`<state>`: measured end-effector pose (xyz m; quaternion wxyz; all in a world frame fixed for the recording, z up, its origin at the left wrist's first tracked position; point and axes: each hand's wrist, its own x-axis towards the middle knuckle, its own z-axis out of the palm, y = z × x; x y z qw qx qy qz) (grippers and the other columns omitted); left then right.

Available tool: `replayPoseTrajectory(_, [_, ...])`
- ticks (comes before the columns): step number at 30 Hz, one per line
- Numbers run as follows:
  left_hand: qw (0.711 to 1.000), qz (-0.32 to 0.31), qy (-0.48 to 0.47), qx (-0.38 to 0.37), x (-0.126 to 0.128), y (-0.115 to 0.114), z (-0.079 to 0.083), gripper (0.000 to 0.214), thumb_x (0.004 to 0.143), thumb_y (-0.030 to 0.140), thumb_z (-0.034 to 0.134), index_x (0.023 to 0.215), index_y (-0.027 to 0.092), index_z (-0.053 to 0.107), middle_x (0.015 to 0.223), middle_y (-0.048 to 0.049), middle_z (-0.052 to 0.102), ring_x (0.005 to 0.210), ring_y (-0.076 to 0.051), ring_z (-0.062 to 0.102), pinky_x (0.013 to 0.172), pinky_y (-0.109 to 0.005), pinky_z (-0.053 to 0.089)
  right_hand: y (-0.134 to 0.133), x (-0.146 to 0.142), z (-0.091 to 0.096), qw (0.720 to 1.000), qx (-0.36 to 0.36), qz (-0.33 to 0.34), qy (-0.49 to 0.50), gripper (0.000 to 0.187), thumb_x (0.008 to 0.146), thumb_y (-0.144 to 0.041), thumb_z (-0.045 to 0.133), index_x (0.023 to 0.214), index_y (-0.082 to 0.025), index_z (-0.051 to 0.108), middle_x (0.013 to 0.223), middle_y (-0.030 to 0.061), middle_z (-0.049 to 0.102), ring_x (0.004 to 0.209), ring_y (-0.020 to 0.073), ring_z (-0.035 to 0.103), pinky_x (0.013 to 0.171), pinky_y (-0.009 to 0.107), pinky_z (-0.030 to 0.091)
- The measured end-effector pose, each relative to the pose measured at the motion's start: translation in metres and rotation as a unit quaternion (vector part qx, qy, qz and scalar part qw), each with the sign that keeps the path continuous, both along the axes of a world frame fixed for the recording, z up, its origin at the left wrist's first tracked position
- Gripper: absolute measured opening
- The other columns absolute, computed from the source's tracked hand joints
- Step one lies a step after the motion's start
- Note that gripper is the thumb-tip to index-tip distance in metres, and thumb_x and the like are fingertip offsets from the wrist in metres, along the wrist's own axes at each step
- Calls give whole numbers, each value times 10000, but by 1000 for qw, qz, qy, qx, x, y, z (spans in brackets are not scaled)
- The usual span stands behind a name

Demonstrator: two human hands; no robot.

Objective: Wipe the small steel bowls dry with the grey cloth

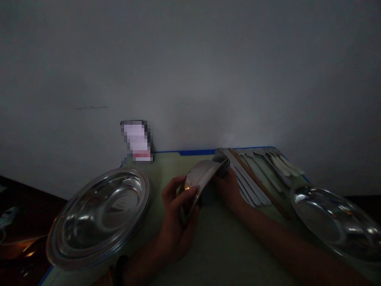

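Note:
My left hand (180,216) grips a shiny metal plate (204,171), which is tilted up on its edge above the middle of the table. Its fingers wrap the near side of the rim. At the plate's far right edge, my right hand (229,188) is closed on a grey textured cloth (222,159), pressed against the rim. Part of the cloth and the right fingertips are hidden behind the plate. To the left sits a stack of round metal plates (101,254), and another metal plate (315,222) lies at the right.
On the green table (208,246), table knives (253,196), brown chopsticks (268,194), and several spoons or forks (279,163) lie in a row at the back right. A blurred phone (137,139) leans on the grey wall (190,71) behind.

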<state>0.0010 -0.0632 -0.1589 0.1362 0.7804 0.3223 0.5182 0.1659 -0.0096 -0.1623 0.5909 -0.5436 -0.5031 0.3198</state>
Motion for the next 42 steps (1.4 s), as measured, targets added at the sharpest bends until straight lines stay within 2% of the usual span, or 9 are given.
replayPoseTrajectory(5, [997, -36, -66, -14, 2, 1, -3, 678, 741, -4, 552, 1275, 347, 325, 1354, -51, 275, 1249, -219, 383, 993, -411, 412, -7, 12, 43, 986, 105, -43, -119, 168, 672, -270, 650, 822, -203, 611, 770, 14, 670, 712, 189, 612, 667, 327, 480])
replayPoseTrajectory(8, [996, -60, -65, -24, 1, 4, -6, 592, 766, 18, 522, 1249, 327, 375, 1333, -59, 311, 1226, -234, 413, 971, -436, 425, -16, 15, 63, 939, 215, 32, -268, 148, 708, -150, 562, 829, -230, 594, 820, 8, 666, 786, 178, 607, 722, 329, 475])
replayPoseTrajectory(11, [996, -51, -68, -27, 0, 6, -6, 532, 789, 34, 488, 1220, 335, 401, 1318, -54, 354, 1219, -243, 424, 948, -447, 439, -24, 12, 69, 883, 270, 89, -374, 159, 771, -131, 504, 852, -239, 589, 894, 29, 662, 867, 189, 590, 796, 363, 462])
replayPoseTrajectory(14, [997, -40, -66, -25, 2, 5, -3, 549, 810, 27, 452, 1252, 343, 373, 1309, -56, 364, 1234, -230, 408, 953, -422, 439, -24, 9, 65, 866, 278, 71, -409, 158, 794, -122, 487, 880, -229, 566, 898, 46, 650, 859, 197, 579, 789, 370, 457])
replayPoseTrajectory(20, [997, -23, -55, -51, 4, 2, 0, 550, 845, 34, 404, 1318, 300, 315, 1319, -74, 336, 1252, -193, 368, 997, -364, 403, -11, 12, 47, 898, 247, 21, -365, 256, 721, -81, 505, 935, -217, 533, 888, 47, 634, 828, 195, 580, 748, 343, 449])
replayPoseTrajectory(25, [998, 24, -38, -37, 4, 4, -3, 528, 850, 45, 419, 1318, 265, 312, 1305, -77, 345, 1250, -160, 357, 1029, -315, 361, -4, 11, 16, 962, 120, -37, -244, 210, 774, -268, 556, 973, -203, 553, 862, 51, 650, 780, 217, 596, 684, 349, 460])
replayPoseTrajectory(28, [998, 48, -27, -23, 3, 6, -3, 530, 846, 52, 432, 1322, 253, 312, 1303, -79, 344, 1265, -159, 336, 1049, -314, 339, -4, 6, -5, 987, 58, -31, -144, 298, 814, -380, 546, 1052, -200, 544, 967, 73, 663, 881, 232, 611, 768, 383, 475])
replayPoseTrajectory(31, [998, 52, -22, -19, 3, 8, -2, 521, 847, 64, 438, 1319, 251, 318, 1305, -81, 344, 1272, -166, 327, 1062, -329, 326, -5, 2, -14, 995, 35, -17, -96, 370, 812, -424, 559, 1100, -194, 536, 1059, 94, 651, 978, 244, 599, 865, 416, 457])
replayPoseTrajectory(42, [998, 57, 1, -20, 2, 8, -2, 559, 839, 91, 463, 1342, 251, 278, 1328, -96, 320, 1292, -198, 312, 1060, -388, 351, -2, 4, -11, 996, 30, 15, -80, 327, 808, -380, 569, 1074, -191, 562, 1069, 94, 646, 1013, 243, 586, 927, 432, 426])
